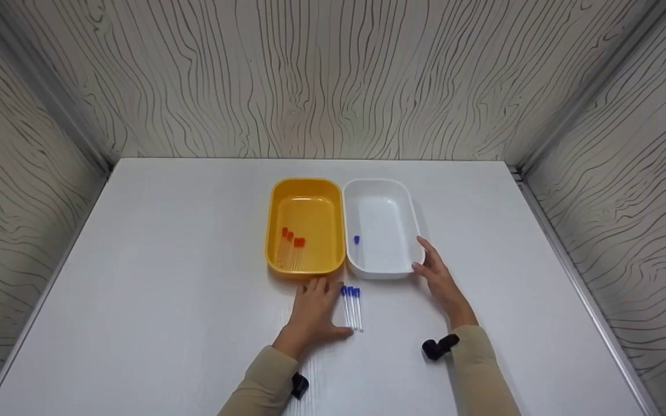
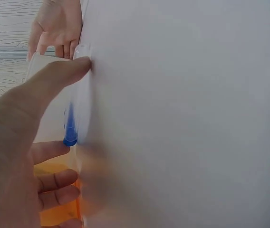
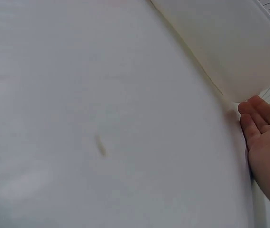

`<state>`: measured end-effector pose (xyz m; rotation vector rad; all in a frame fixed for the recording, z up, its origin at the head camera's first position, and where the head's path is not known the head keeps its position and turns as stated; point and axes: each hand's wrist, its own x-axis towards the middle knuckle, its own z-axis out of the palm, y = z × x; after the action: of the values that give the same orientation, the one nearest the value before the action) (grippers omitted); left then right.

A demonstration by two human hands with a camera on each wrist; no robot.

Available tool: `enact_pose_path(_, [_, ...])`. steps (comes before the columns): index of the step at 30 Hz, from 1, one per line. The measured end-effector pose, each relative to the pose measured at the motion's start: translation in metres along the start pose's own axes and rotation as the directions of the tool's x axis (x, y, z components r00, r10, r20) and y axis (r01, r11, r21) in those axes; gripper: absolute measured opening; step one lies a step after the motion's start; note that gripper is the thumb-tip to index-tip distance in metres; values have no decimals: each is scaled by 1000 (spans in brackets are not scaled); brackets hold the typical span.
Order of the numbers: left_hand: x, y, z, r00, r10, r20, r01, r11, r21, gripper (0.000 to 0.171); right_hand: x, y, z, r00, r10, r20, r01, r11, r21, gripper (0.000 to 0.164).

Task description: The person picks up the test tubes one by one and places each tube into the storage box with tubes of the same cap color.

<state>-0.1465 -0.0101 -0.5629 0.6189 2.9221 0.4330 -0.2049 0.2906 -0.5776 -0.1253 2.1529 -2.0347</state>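
Observation:
A few clear tubes with blue caps (image 1: pixel 351 290) lie side by side on the table in front of the trays. Around their left side my left hand (image 1: pixel 313 312) is spread, palm down, its thumb near the tube bottoms and its index finger beside the caps; the left wrist view shows a blue cap (image 2: pixel 70 128) by that finger. My right hand (image 1: pixel 440 283) holds the near right corner of the white tray (image 1: pixel 384 275), thumb and fingers on either side of it. Inside that tray is one blue-capped tube (image 1: pixel 356 239).
Touching the white tray on its left is a yellow-orange tray (image 1: pixel 304 185) with several red-capped tubes (image 1: pixel 290 236). Both stand on a white table (image 1: pixel 182 260). Wood-patterned panels (image 1: pixel 310 81) rise behind and at both sides.

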Motion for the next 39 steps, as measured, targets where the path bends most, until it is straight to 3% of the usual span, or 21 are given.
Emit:
enact_pose_path(11, [-3,0,-5,1000,-18,19,19,998,-52,95,0,0,0,1000,31,-4,-31,999,-26,67])
enact_pose_path(20, [-8,-1,-11,999,34,4,-34,999,6,96,0,0,-1,1000,20,-3,-20,999,-28,68])
enact_pose_path(28, [-12,3,-19,996,93,-15,-94,992,-84,94,0,0,-3,1000,16,6,-16,1000,-22,68])
enact_pose_path(39, [-14,14,-38,988,154,-27,-156,983,-101,92,0,0,-1,1000,30,-3,-30,999,-14,69])
